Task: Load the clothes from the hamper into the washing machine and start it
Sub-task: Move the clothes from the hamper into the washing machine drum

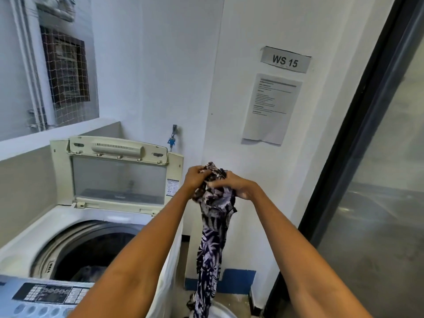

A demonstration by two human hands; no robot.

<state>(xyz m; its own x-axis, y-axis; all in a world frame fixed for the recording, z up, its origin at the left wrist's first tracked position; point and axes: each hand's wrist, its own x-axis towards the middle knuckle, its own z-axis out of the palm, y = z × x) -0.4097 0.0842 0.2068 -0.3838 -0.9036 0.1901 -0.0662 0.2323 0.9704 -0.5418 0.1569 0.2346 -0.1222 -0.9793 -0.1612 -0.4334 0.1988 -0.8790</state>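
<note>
At the far left a netted window point(65, 72) looks out on a blurred wall, its detail hard to read. Below it stands the top-loading washing machine point(75, 216), its cream plastic lid point(119, 173) raised upright with a clear panel in the middle. The round drum point(91, 251) is dark inside; something bluish lies at the bottom but is too dim to name, and the near part of the opening is hidden behind the left forearm. The grey control panel point(49, 294) is cut off by the lower edge, its buttons too small to read. The left hand point(196, 176) and, just right of it, the right hand point(231, 184) both have their fingers curled tight around the bunched top of a patterned garment point(213, 237), held up to the right of the machine, beside its side wall and not over the drum. The cloth is thin and limp, dark with pale leaf-like prints, and hangs straight down as a long narrow strip. Its lower end meets a white rounded hamper point(226, 309), mostly out of frame. On the white wall hang a sign point(285, 59) reading "WS 15" and a printed sheet point(271, 109) with illegible text.
</note>
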